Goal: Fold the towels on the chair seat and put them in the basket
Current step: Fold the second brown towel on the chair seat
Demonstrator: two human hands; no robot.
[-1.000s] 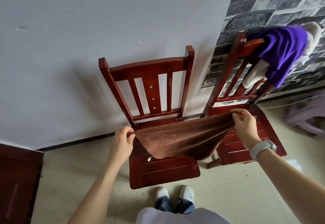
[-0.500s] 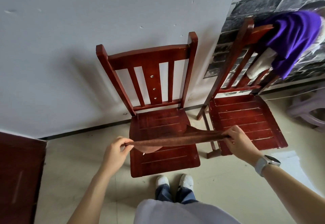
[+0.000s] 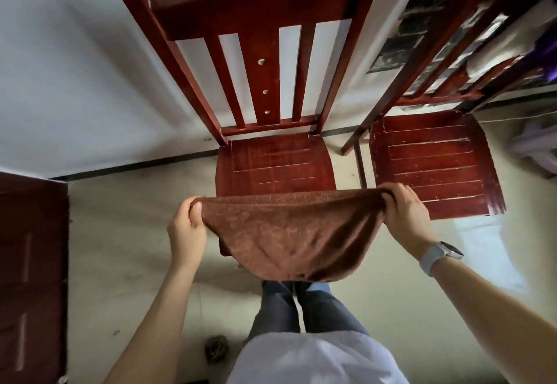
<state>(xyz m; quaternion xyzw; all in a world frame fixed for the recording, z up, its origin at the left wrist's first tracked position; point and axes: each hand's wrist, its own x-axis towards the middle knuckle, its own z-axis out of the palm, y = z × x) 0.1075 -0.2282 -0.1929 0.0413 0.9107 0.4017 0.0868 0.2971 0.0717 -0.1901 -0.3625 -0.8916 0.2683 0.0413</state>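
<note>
A brown towel (image 3: 292,233) hangs stretched between my two hands, in the air over the front edge of a red wooden chair seat (image 3: 277,163). My left hand (image 3: 187,227) pinches the towel's left corner. At the right corner, my right hand (image 3: 405,213), with a watch on its wrist, grips the cloth. The towel's lower part sags toward my legs and hides the front of the seat. No basket is in view.
A second red chair (image 3: 434,166) stands to the right, with purple and white cloth (image 3: 512,40) over its back. A dark red door (image 3: 30,278) is at the left. A small dark object (image 3: 215,347) lies on the floor near my feet.
Both hands have pulled the towel toward me and lower, from over the seat to its front edge. The towel now sags toward my legs. My head has moved closer to the chair.
</note>
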